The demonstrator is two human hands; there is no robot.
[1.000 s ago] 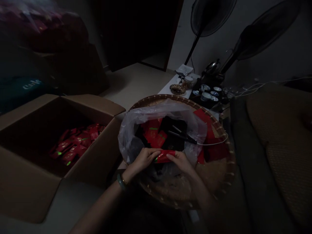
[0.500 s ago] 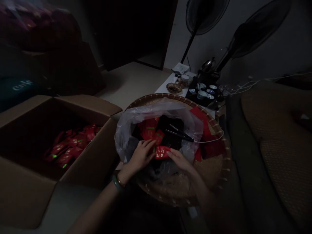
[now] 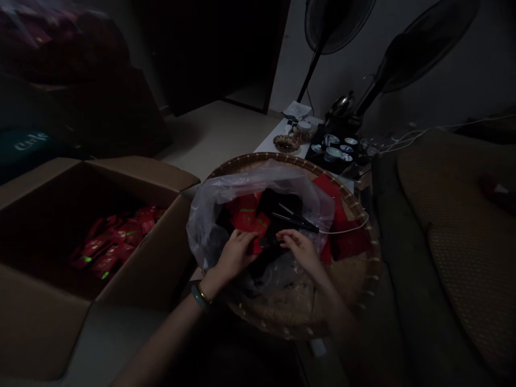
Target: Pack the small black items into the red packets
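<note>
My left hand [image 3: 236,252] is closed on a small red packet [image 3: 256,247], over an opened clear plastic bag [image 3: 203,209]. To its right, my right hand [image 3: 299,248] has its fingertips pinched together; anything between them is too dark to make out. Dark contents [image 3: 278,200] fill part of the bag, and other red packets [image 3: 245,210] lie on them. Across the bag rests a black tool with two thin prongs [image 3: 298,219] and a white cord. All this sits in a round woven basket [image 3: 350,290].
An open cardboard box [image 3: 137,285] with many red packets [image 3: 115,244] stands at left. Red sheets [image 3: 341,220] lie on the basket's right side. Behind are small cups [image 3: 334,153], a kettle [image 3: 342,105] and two fans [image 3: 338,24]. A woven-covered seat [image 3: 463,226] is at right.
My right hand has let go of the red packet and moved slightly up and right. The packet now shows less, tucked by my left hand.
</note>
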